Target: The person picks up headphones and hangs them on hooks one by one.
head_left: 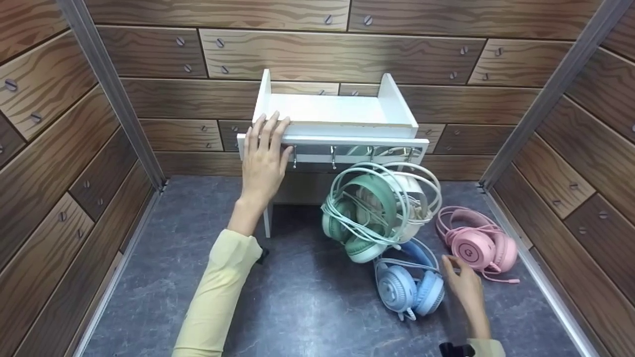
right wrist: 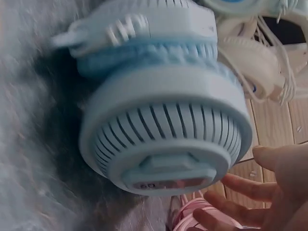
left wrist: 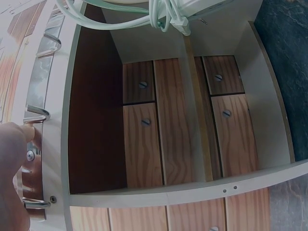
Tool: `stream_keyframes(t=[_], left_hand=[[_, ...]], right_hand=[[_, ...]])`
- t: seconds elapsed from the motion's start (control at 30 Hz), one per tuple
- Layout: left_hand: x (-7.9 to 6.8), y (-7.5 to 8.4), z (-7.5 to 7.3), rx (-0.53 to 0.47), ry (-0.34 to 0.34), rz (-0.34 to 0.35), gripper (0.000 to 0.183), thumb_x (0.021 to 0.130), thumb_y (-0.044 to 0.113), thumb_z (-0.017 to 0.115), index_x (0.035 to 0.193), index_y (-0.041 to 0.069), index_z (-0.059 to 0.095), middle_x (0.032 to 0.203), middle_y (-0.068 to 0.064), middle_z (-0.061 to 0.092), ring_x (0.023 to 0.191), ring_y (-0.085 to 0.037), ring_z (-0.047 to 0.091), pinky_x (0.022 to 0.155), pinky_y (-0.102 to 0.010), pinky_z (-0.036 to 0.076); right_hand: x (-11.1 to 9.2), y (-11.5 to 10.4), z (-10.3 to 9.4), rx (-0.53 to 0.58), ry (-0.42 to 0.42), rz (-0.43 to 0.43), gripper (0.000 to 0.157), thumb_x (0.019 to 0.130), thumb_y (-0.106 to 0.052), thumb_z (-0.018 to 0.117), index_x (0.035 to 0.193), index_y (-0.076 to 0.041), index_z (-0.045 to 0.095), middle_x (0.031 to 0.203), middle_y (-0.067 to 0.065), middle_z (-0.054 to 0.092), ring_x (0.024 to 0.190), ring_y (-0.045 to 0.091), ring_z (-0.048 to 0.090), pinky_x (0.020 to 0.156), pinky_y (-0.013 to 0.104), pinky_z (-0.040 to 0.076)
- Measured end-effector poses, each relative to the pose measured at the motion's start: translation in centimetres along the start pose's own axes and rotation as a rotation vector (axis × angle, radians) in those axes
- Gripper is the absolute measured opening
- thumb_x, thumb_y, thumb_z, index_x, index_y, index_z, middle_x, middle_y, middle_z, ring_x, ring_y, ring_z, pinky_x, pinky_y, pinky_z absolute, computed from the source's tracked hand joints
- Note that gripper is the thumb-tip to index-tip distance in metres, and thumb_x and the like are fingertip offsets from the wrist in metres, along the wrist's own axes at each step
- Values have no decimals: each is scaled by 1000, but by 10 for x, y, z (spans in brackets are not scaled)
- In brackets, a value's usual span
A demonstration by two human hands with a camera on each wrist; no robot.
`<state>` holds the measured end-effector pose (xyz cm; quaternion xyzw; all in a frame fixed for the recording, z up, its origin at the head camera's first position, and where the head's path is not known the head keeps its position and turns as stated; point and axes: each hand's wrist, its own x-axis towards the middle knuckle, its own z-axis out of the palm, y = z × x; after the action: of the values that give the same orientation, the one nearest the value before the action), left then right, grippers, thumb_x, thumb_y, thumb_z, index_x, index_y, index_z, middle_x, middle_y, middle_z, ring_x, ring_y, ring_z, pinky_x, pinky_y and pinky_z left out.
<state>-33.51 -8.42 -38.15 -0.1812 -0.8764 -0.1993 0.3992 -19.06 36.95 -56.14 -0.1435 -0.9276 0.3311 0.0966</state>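
My left hand (head_left: 263, 166) lies with straight fingers over the top left of a white rack (head_left: 325, 110), its thumb by the front hook rail (head_left: 310, 157). At the rail's right end hang green headphones (head_left: 368, 250) and white headphones (head_left: 409, 185), their cables coiled. Blue headphones (head_left: 396, 288) are below them, and my right hand (head_left: 465, 286) is at their right side with fingers loosely bent. In the right wrist view the thumb and fingers spread beside the blue ear cup (right wrist: 163, 115), not around it. Whether a fingertip touches it, I cannot tell.
Pink headphones (head_left: 474, 248) lie on the dark floor (head_left: 307, 307) right of my right hand, close to the right wall. Wood-patterned panels (head_left: 342, 54) surround the space. Open compartments show under the rack, with a divider (left wrist: 196, 120) between them.
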Motion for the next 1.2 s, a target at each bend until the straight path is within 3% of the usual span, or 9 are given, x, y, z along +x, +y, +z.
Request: stream_keyframes(t=[0.17, 0.33, 0.53, 0.83, 1.2], left_hand=[[0, -1, 0, -4, -2, -1, 54, 103, 31, 55, 154, 23, 39, 163, -2, 32, 153, -26, 19, 124, -49, 14], [0, 0, 1, -9, -2, -1, 54, 103, 31, 55, 155, 23, 39, 163, -3, 32, 153, -26, 19, 125, -46, 12], [0, -1, 0, 1, 6, 3, 55, 103, 30, 56, 155, 22, 37, 163, -3, 32, 153, -26, 19, 125, -46, 13], [0, 0, 0, -4, 2, -2, 56, 103, 30, 57, 155, 23, 38, 163, -2, 32, 153, -26, 19, 125, -46, 12], [0, -1, 0, -2, 12, 7, 56, 102, 30, 57, 155, 23, 39, 163, -2, 33, 152, -26, 20, 124, -48, 16]], right_hand=[[17, 10, 6, -9, -156, 10, 59, 107, -40, 43, 139, 10, 50, 136, 33, 55, 131, 55, 44, 110, 63, 34], [25, 16, 15, 64, -230, 22, 57, 107, -33, 44, 138, 15, 47, 136, 37, 53, 131, 55, 44, 111, 61, 35], [33, 18, 22, 130, -221, 33, 53, 106, -28, 48, 137, 16, 47, 134, 38, 54, 128, 53, 50, 110, 57, 39], [35, 25, 24, 100, -216, 35, 57, 108, -31, 38, 131, 20, 48, 131, 43, 51, 126, 60, 45, 108, 63, 37], [25, 43, 20, 122, -242, 175, 70, 109, -39, 28, 134, 25, 43, 138, 49, 38, 132, 63, 36, 113, 63, 31]])
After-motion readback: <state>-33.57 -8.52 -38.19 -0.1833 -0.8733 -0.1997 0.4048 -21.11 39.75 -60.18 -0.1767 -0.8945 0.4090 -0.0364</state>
